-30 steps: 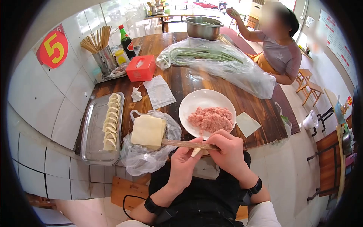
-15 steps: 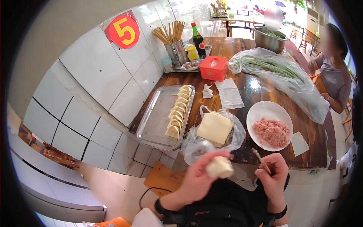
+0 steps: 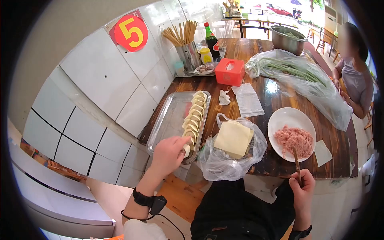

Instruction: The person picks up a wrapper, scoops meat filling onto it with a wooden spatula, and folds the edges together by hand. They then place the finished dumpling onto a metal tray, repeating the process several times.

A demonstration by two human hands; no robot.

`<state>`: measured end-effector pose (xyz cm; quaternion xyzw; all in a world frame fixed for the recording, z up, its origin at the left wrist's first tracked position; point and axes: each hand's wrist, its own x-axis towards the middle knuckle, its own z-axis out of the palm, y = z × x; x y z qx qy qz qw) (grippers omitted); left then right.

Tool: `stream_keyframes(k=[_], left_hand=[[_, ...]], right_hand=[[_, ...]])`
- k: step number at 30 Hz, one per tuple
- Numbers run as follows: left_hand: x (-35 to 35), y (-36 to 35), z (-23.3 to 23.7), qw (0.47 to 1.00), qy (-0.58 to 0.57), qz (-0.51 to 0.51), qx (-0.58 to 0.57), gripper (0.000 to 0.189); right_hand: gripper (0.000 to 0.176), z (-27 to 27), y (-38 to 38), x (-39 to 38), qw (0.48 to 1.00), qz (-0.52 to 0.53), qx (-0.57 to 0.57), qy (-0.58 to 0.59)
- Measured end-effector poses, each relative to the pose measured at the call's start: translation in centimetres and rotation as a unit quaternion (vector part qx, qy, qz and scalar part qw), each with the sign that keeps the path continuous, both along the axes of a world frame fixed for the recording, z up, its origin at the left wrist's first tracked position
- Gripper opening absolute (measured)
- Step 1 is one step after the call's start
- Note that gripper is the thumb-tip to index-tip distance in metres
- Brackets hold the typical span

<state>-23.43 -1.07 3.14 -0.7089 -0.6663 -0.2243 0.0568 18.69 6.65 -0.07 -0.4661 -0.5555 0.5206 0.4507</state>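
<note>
My left hand (image 3: 170,154) is over the near end of the metal tray (image 3: 166,116). Its fingers are closed around a folded wonton (image 3: 187,151), partly hidden by the hand, at the end of a row of wontons (image 3: 195,114). In my right hand (image 3: 303,186) is a thin brown stick (image 3: 297,160). The stick's tip touches the minced meat (image 3: 295,141) on a white plate (image 3: 276,120). Between my hands, a stack of square wrappers (image 3: 234,138) sits on an opened plastic bag (image 3: 216,164).
A red tissue box (image 3: 230,72), a chopstick holder (image 3: 188,56) and a dark bottle (image 3: 212,42) stand farther back. Bagged green vegetables (image 3: 292,72) and a metal pot (image 3: 288,40) lie toward the right. A person (image 3: 354,76) sits at the right side. One loose wrapper (image 3: 323,153) lies beside the plate.
My left hand has moved left and forward, carrying the wonton from above my lap to the tray's row. My right hand has moved slightly right, and the stick's tip has reached the meat.
</note>
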Motion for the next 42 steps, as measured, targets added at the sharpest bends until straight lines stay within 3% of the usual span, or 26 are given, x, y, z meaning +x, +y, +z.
stream_keyframes(k=[1,8,11,17,20,22,24,26,31,33,34,36,40,42], left_hand=[[-0.2,0.2,-0.2,0.999,0.043,-0.007,0.001,0.054],[0.6,0.3,-0.2,0.996,0.043,0.071,-0.038,0.068],[0.3,0.4,-0.5,0.998,0.027,0.053,0.011,0.073],[2.9,-0.3,1.8,0.992,-0.016,0.106,0.073,0.054],[6.2,1.0,2.2,0.975,-0.126,0.076,0.166,0.04],[8.0,3.6,2.5,0.984,-0.087,-0.043,0.15,0.033],[9.8,5.9,1.7,0.984,-0.128,-0.075,0.1,0.03],[10.6,8.3,0.1,0.989,-0.083,-0.122,0.009,0.027],[11.4,8.8,-0.8,0.989,-0.1,-0.093,-0.047,0.021],[11.6,8.8,-0.9,0.989,-0.099,-0.094,-0.053,0.021],[11.9,8.6,-0.4,0.989,-0.099,-0.098,-0.053,0.021],[12.3,8.2,0.7,0.99,-0.073,-0.111,-0.041,0.021],[11.7,8.4,0.6,0.988,-0.07,-0.107,-0.083,0.022],[11.3,8.7,0.5,0.976,-0.147,-0.077,-0.14,0.021]], right_hand=[[0.01,-0.1,0.1,-0.1,1.0,-0.001,0.0,0.003],[0.009,0.0,0.3,-0.7,0.999,0.026,0.006,-0.019],[0.009,0.0,0.5,-0.9,0.999,0.03,0.011,-0.006],[0.005,0.3,1.0,0.9,0.998,0.007,0.042,-0.044],[0.008,-0.1,2.0,2.6,0.996,0.002,0.071,-0.052],[0.011,0.8,1.9,2.4,0.993,-0.013,0.087,-0.078],[0.017,1.9,1.7,2.8,0.982,-0.031,0.12,-0.143],[0.018,2.5,1.4,2.8,0.975,-0.051,0.143,-0.163],[0.007,3.1,1.3,4.7,0.947,-0.102,0.191,-0.236],[0.007,3.8,1.9,5.5,0.889,-0.099,0.281,-0.348],[0.007,4.0,2.2,5.8,0.884,-0.11,0.279,-0.358],[0.01,4.3,2.9,5.9,0.813,-0.08,0.361,-0.45],[0.018,4.7,4.3,4.3,0.755,-0.085,0.415,-0.501],[0.018,4.4,4.8,3.6,0.743,-0.089,0.434,-0.502]])
